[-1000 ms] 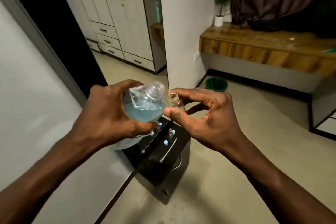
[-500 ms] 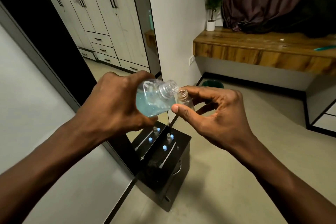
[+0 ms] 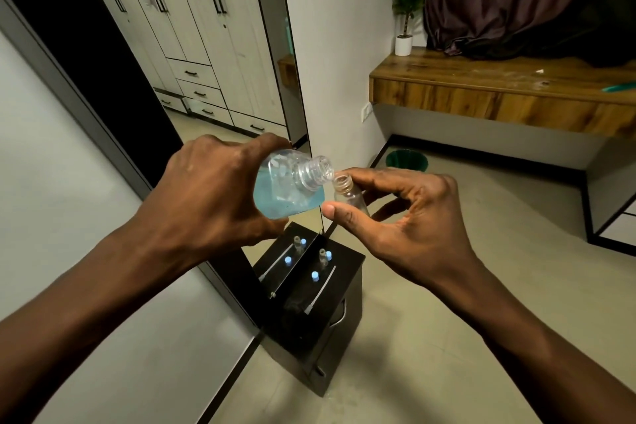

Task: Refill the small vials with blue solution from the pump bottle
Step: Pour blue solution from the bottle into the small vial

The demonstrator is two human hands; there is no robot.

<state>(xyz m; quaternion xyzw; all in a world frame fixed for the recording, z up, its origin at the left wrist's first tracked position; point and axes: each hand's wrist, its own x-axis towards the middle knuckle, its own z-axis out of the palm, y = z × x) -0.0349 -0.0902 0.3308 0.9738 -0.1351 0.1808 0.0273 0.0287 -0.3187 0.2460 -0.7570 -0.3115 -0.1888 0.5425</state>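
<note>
My left hand (image 3: 213, 193) grips a clear bottle (image 3: 292, 186) half full of blue solution, tipped on its side with its open threaded neck pointing right. Its pump head is off. My right hand (image 3: 406, 217) pinches a small clear vial (image 3: 347, 193) between thumb and fingers, tilted, its open mouth touching the bottle's neck. The vial looks empty. Below, on a black stand (image 3: 347, 272), lie another open vial (image 3: 322, 256), two blue caps (image 3: 315, 275) and a white pump tube (image 3: 321, 289).
A tall mirror (image 3: 192, 45) leans against the white wall behind the stand and doubles the caps. A green bin (image 3: 406, 160) sits on the floor under a wooden shelf (image 3: 499, 89) with a potted plant (image 3: 404, 10). Tiled floor lies right of the stand.
Both hands stayed together while the bottle tipped further toward level, bringing its neck onto the vial's mouth. The view shifted slightly, showing more of the stand.
</note>
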